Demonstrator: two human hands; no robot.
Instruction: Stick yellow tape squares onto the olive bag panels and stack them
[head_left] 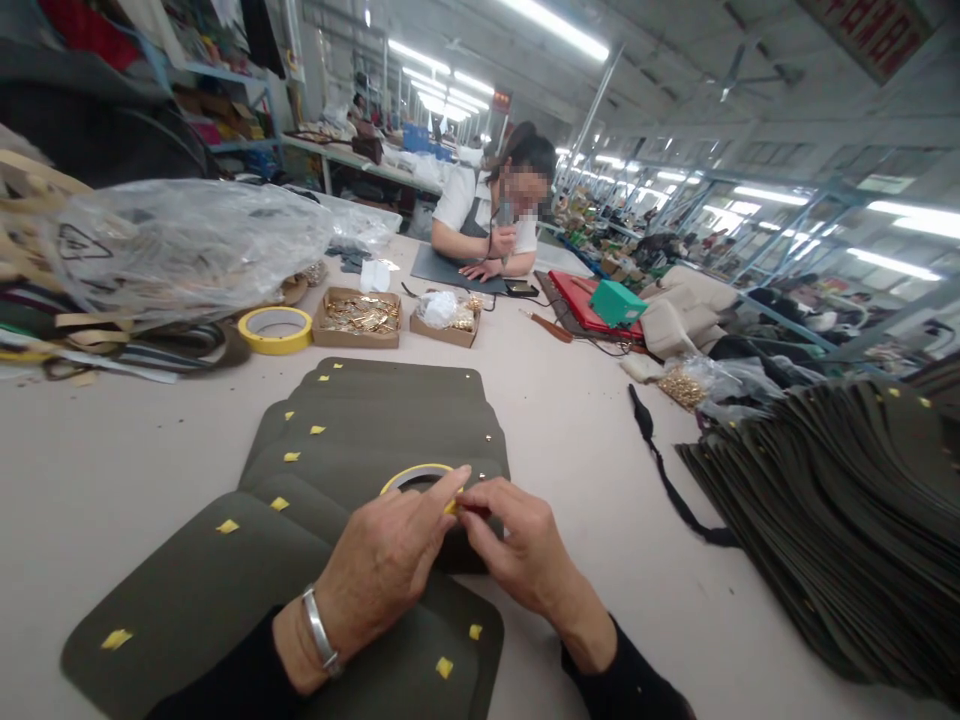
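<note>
My left hand (386,560) is closed around a small roll of yellow tape (411,474), thumb and forefinger pinching at its rim. Touching it from the right, my right hand (517,545) pinches the tape's loose end between its fingertips. Both hands hover over a fanned row of dark olive leather panels (390,420), each marked with small yellow tape squares (227,526). The nearest panel (187,600) lies under my left wrist, which wears a silver bracelet.
A bigger yellow tape roll (275,329), two cardboard trays of gold hardware (358,318) and a clear plastic bag (180,240) sit at the back left. A tall stack of olive panels (847,510) fills the right. A black strap (667,480) lies between. Another person (491,215) works across the table.
</note>
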